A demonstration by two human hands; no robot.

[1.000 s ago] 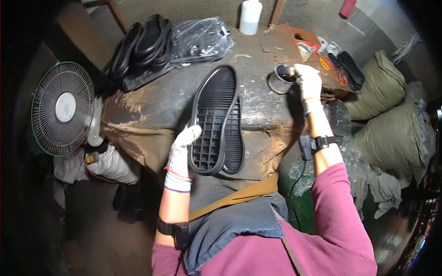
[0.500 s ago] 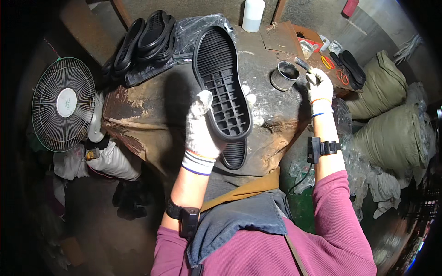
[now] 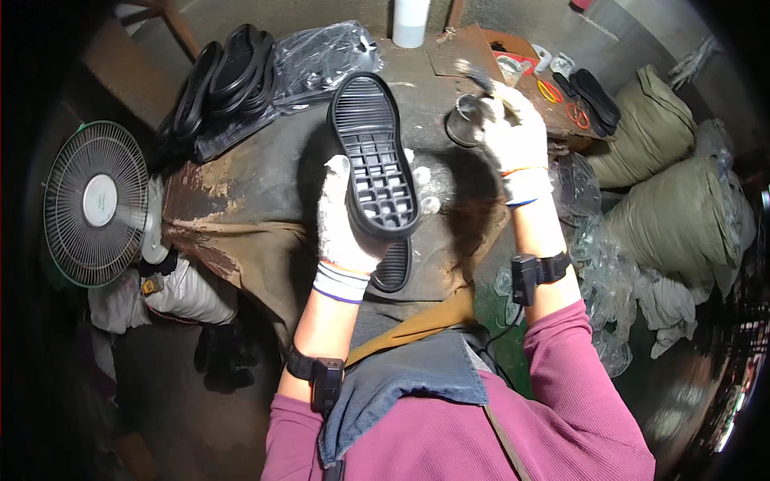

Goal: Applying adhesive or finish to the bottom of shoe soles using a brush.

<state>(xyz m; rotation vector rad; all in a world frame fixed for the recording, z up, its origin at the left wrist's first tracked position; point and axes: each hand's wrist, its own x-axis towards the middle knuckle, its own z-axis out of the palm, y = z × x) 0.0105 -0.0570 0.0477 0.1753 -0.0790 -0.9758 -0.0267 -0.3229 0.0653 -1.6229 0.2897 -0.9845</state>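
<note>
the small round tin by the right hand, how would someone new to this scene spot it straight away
Start at the dark, stained worktable in the middle of the view and go to its far right side. There the gloved right hand holds a brush just above a small round tin. It is the only open, ring-shaped container there; the things around it are flat black soles and a tall white bottle.

A dim concrete floor surrounds a stained worktable [image 3: 265,184], with a fan [image 3: 96,203] and 2 sacks [image 3: 682,216].

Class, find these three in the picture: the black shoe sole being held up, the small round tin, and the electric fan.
Shoe sole [image 3: 374,160], head view, on its ribbed inner face.
Round tin [image 3: 463,128], head view, on its rim.
Fan [image 3: 98,200], head view, on its centre hub.
</note>
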